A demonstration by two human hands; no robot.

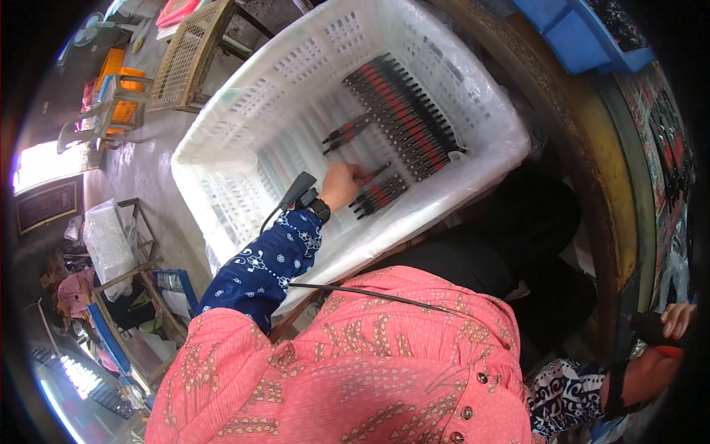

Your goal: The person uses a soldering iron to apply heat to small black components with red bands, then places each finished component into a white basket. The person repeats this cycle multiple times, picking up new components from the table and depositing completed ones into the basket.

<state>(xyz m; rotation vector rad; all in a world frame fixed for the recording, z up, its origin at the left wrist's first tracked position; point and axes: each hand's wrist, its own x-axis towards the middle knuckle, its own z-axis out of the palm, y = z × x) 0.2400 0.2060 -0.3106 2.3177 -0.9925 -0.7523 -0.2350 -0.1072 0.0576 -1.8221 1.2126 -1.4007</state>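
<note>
My left hand (342, 186) reaches down into a white slotted plastic crate (288, 89) lined with clear film. Its fingers are closed at the end of a slim black-and-red piece (379, 171) on the crate's bottom. Similar pieces lie side by side there: a long row (403, 118) along the right part, a small group (381, 196) just right of my hand, and a few (346, 133) beyond it. My right hand (677, 323) is at the far right edge, with its fingers curled. Something black and red shows by it, but what it holds is hard to make out.
A worktable with a curved-looking edge (617, 170) runs along the right, with more black-and-red pieces (669, 148) on it. A blue bin (569, 33) stands at its far end. To the left are a plastic chair (107, 111), a wire-mesh rack (191, 52) and a metal frame (137, 318).
</note>
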